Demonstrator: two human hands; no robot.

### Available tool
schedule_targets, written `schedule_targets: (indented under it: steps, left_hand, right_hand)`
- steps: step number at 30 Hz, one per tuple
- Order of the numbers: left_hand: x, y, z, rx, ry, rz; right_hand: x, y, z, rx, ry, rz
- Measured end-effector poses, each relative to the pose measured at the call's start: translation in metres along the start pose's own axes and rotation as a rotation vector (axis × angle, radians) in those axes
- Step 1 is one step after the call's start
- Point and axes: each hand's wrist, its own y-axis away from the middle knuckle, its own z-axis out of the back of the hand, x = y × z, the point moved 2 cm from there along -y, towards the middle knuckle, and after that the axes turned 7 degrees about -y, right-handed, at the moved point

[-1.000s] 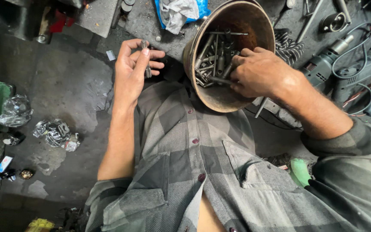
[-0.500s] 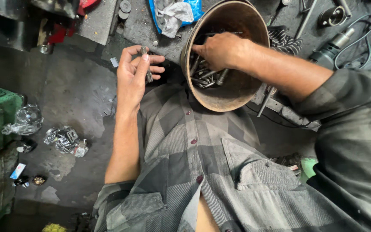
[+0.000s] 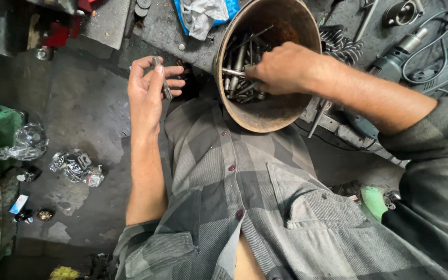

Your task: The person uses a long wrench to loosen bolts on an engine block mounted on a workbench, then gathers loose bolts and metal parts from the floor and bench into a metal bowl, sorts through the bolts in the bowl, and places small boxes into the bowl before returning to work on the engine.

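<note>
Over a grimy workshop floor, my right hand pinched a bolt inside the rusty bucket, its shank pointing nine o'clock toward my left hand, fingers pinching another bolt.

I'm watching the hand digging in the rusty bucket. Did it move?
Yes. The right hand slid from the right side of the bucket toward its middle, over the bolts.

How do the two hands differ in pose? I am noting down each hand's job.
The left hand is raised, palm open to the camera, pinching a small grey metal bolt under the thumb. The right hand reaches into the rusty round metal bucket, knuckles up, among long steel bolts. Both are bare.
</note>
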Motion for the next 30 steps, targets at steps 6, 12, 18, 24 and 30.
schedule_targets:
  steps: [6,12,18,24,30]
  left_hand:
    - [-0.003,-0.007,-0.014,0.073,-0.037,-0.059]
    - [-0.005,-0.005,-0.022,0.082,-0.034,-0.06]
    - [-0.003,0.006,-0.017,0.041,-0.062,-0.016]
    - [-0.007,0.014,-0.007,-0.029,-0.058,0.035]
    - [-0.015,0.011,-0.007,-0.015,-0.058,0.001]
  right_hand:
    - [-0.006,-0.043,-0.012,-0.12,0.085,-0.017]
    - [0.003,-0.077,-0.035,-0.063,0.352,-0.006]
    - [0.003,-0.066,-0.027,-0.037,0.371,-0.035]
    - [0.012,-0.064,-0.018,0.03,0.398,-0.018]
    - [0.016,-0.045,0.0,0.099,0.316,-0.041]
